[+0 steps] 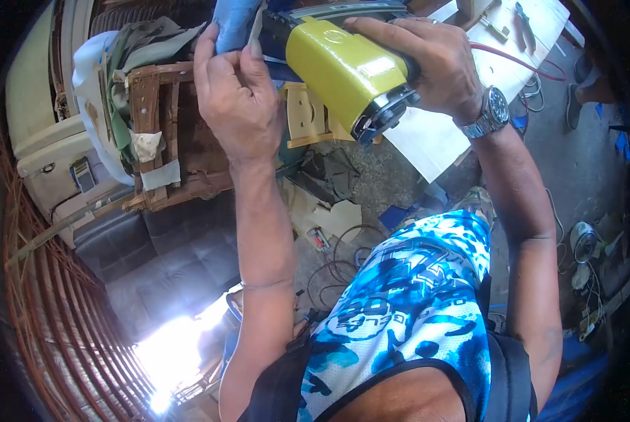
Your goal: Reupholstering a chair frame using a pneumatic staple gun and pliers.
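Blue fabric piece (232, 24) sits at top edge, pinched shut in left hand (236, 98), raised over bare wooden chair frame (161, 133) (frame just left of the wrist). Right hand (427, 60) wraps closed around yellow power tool (346, 70), its nose touching the fabric. Pale workbench (491, 70) lies right; cluttered floor (371, 183) shows between the forearms.

An upholstery workshop: a stripped wooden chair frame (161, 133), pliers (525, 25) on a workbench (434, 141), floor offcuts.
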The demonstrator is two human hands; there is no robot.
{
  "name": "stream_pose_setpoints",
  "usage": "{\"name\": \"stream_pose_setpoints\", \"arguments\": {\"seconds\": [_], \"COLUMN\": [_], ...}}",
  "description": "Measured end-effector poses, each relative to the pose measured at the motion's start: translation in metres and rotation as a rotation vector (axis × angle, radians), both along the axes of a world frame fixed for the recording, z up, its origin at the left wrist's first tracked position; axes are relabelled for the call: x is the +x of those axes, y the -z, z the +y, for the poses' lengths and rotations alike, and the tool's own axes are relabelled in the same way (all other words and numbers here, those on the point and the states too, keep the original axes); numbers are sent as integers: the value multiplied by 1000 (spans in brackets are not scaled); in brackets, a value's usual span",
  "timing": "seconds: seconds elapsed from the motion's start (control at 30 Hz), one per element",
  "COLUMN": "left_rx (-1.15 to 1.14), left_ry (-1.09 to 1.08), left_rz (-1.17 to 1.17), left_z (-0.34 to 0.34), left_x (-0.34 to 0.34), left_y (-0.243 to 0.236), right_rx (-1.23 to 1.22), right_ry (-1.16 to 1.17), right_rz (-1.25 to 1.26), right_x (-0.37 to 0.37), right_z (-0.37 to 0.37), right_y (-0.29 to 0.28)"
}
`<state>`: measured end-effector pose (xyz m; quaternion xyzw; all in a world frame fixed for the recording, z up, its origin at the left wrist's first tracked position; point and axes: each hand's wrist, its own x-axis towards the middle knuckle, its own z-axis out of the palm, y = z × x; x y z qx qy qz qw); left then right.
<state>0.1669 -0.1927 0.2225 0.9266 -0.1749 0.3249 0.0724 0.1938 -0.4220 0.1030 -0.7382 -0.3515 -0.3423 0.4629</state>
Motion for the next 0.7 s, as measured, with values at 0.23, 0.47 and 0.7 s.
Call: {"name": "stream_pose_setpoints", "arguments": {"seconds": [0.23, 0.47, 0.7], "left_rx": [-15, -198, -181], "left_ry": [53, 25, 90], "left_rz": [1, 81, 91], "left_z": [-2, 2, 10], "left_x": [1, 3, 3], "left_y": [-4, -2, -7], "right_rx": [58, -140, -96], "right_ry": [-4, 48, 145], "right_rz": [170, 237, 161], "right_x": [-6, -11, -28], "right_z": [-5, -6, 9], "right_y": [-24, -26, -22]}}
